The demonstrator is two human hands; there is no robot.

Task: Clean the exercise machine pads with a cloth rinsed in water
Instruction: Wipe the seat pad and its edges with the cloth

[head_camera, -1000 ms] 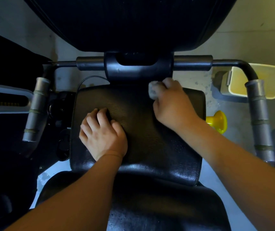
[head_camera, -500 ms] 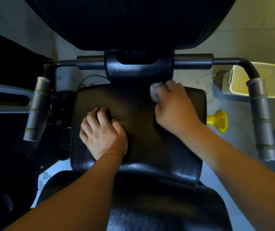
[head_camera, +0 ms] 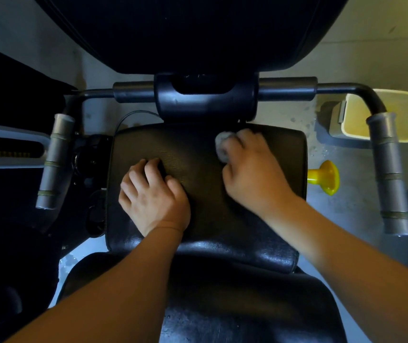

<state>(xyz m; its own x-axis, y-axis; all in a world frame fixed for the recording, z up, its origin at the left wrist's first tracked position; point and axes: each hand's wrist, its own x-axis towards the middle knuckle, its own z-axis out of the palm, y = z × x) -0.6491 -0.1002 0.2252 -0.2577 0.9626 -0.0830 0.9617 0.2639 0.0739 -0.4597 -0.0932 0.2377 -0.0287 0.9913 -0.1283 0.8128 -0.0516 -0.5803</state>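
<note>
A black rectangular pad (head_camera: 198,149) of the exercise machine lies in the middle of the view. My right hand (head_camera: 252,174) grips a small balled grey cloth (head_camera: 222,146) and presses it on the pad's upper right part. My left hand (head_camera: 152,198) rests on the pad's left half, its fingers bent against the surface and holding nothing. A larger black pad (head_camera: 173,33) fills the top of the view, and a black seat pad (head_camera: 235,305) lies below my arms.
Two grey handle grips stand at the sides, the left grip (head_camera: 54,162) and the right grip (head_camera: 388,174), joined by a black bar (head_camera: 287,89). A yellow bucket (head_camera: 383,115) sits on the concrete floor at the right. A yellow knob (head_camera: 324,178) sticks out beside the pad.
My right hand has slid the cloth a little down and toward the pad's middle. My left hand has stayed in place.
</note>
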